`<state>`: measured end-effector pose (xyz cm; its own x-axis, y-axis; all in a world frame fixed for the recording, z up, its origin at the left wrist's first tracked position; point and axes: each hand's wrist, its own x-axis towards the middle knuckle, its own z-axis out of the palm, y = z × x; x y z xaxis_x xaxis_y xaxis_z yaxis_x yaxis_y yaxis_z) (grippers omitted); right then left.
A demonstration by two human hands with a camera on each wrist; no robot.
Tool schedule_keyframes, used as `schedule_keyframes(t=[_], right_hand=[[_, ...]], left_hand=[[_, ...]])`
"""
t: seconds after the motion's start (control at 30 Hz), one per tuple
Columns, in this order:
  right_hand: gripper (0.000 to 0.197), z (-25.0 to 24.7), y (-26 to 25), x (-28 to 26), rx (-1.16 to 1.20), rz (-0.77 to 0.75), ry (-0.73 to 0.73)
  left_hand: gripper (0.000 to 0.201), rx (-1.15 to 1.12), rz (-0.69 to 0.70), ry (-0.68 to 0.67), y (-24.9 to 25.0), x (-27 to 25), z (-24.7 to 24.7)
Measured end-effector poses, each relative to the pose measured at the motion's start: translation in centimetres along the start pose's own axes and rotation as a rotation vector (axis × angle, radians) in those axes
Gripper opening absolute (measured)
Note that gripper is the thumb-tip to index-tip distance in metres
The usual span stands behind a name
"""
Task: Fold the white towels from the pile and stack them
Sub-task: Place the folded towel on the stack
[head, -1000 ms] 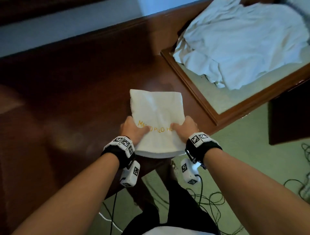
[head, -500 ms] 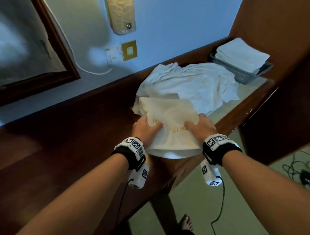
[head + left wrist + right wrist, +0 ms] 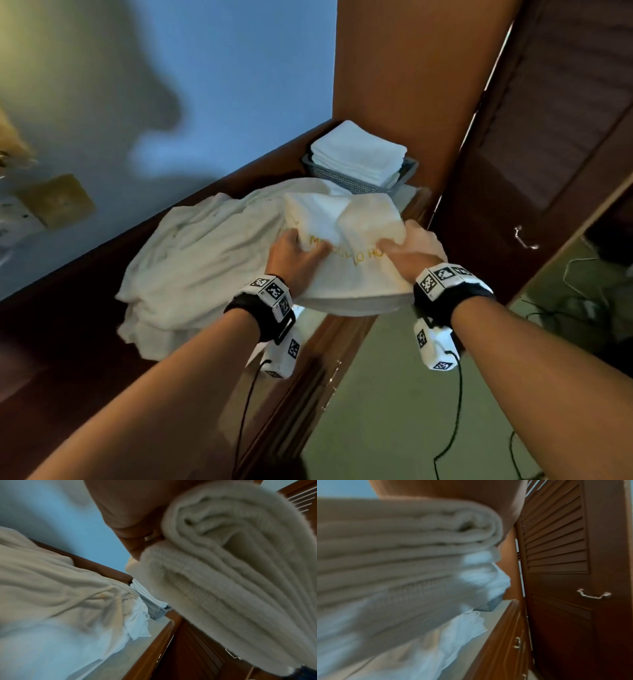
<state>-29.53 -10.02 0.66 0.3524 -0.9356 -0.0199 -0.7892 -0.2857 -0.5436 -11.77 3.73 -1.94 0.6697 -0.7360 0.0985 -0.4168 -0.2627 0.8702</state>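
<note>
Towel [image 3: 346,270] layers in wrist views

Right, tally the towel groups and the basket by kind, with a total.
Folded towel held in both hands: 1
Loose towel pile: 1
Folded towel stack: 1
Grey basket: 1
Total: 4

A hotel room is indicated. Gold lettering is embroidered on the folded towel [image 3: 346,250], partly covered by the hands. A pile of white linen [image 3: 205,260] is spread over a dark wooden counter [image 3: 68,329] with drawers [image 3: 508,639] beneath. Folded white cloths [image 3: 359,154] are stacked in a grey mesh basket [image 3: 356,186]. A louvred wardrobe door [image 3: 556,536] with a metal handle [image 3: 594,595] adjoins the counter.
</note>
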Motion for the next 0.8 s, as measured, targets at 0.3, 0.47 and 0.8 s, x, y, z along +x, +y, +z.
schedule_keyframes(t=[0.3, 0.47, 0.8], right_hand=[[0.044, -3.8, 6.8, 13.8, -0.040, 0.102, 0.089], [0.041, -5.5, 8.5, 22.8, -0.070, 0.133, 0.097], [0.042, -6.3, 8.3, 40.2, -0.180, 0.002, 0.072]], left_hand=[[0.056, -0.010, 0.093, -0.140, 4.3, 13.0, 12.4], [0.060, -0.024, 0.095, -0.202, 6.5, 21.3, 17.9], [0.073, -0.027, 0.037, -0.170, 8.4, 34.5, 23.4]])
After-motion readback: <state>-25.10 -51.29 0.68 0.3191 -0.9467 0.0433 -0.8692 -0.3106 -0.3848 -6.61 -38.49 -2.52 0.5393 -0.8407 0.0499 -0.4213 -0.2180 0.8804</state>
